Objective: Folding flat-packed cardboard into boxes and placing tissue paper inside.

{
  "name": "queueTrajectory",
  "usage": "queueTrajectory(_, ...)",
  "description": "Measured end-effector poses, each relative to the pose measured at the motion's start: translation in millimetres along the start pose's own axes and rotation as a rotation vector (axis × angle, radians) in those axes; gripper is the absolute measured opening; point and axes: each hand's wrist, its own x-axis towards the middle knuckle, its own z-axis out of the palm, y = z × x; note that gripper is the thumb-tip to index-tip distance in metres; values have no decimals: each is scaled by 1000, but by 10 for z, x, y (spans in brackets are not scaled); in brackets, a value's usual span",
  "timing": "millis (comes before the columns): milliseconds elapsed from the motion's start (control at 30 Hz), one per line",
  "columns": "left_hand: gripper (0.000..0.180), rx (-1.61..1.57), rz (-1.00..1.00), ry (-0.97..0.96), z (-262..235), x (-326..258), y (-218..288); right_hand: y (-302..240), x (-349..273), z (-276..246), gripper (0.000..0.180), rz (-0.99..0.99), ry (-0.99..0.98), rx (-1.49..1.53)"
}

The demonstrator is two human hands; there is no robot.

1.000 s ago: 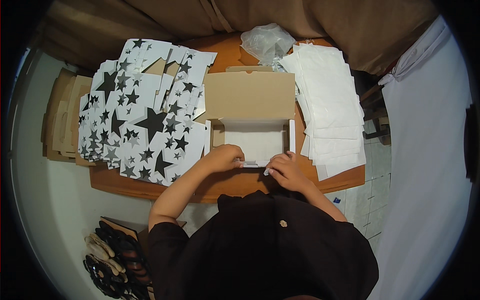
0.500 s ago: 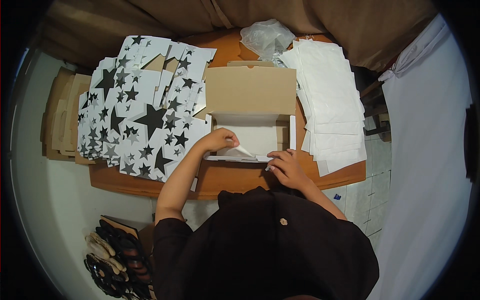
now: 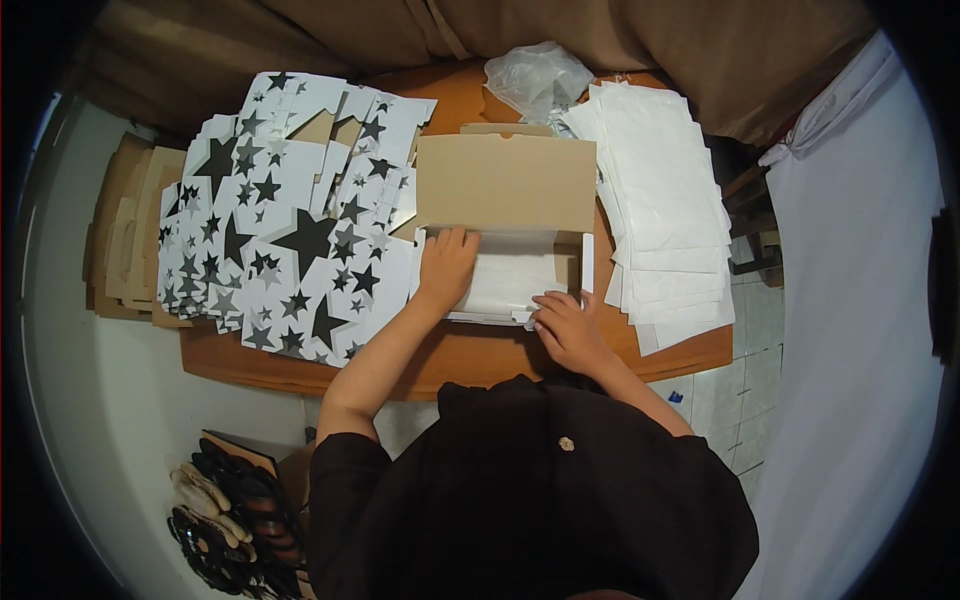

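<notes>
An open cardboard box (image 3: 505, 185), brown inside with its lid raised at the back, stands on the table before me. White tissue paper (image 3: 510, 283) lines its bottom. My left hand (image 3: 449, 268) reaches into the box's left end, fingers stretched out over the paper; the fingertips lie near the back left corner, and nothing shows in this hand. At the front right corner, my right hand (image 3: 568, 328) has its bent fingers over the front wall, thumb by the right side, gripping the edge. What lies under its palm is hidden.
Flat star-printed white box blanks (image 3: 290, 235) are piled on the left of the wooden table (image 3: 270, 365). A stack of white paper sheets (image 3: 665, 190) lies at right. A crumpled clear plastic bag (image 3: 540, 78) rests behind the box. Brown cardboard sheets (image 3: 125, 230) lean at far left.
My left hand has let go of the tissue paper's front edge and moved up into the box's left end. The paper now lies flatter. My right hand stays at the front right corner.
</notes>
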Motion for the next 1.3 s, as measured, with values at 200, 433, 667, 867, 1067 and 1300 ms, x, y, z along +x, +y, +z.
queueTrajectory(200, 31, -65, 85, 441, -314, 284, 12, -15, 6, 52, 12, 39, 57, -12)
queueTrajectory(433, 7, -29, 473, 131, -67, -20, -95, -21, -27, -38, 10, 126, 190, 158)
queueTrajectory(667, 15, -252, 495, -155, -8, -104, -119, -19, 108, -70, 17, 82, 376, 19)
queueTrajectory(867, 30, -488, 318, -339, -399, -107, -241, -117, 540, -33, 23, -31, 446, -163)
queueTrajectory(1067, 34, -523, -43, 102, -853, -499, -421, -65, 447, 82, 39, 61, 318, -176)
queueTrajectory(1300, 56, -579, -230, 298, -388, -902, -363, 281, 386, -156, 49, 369, 620, 37)
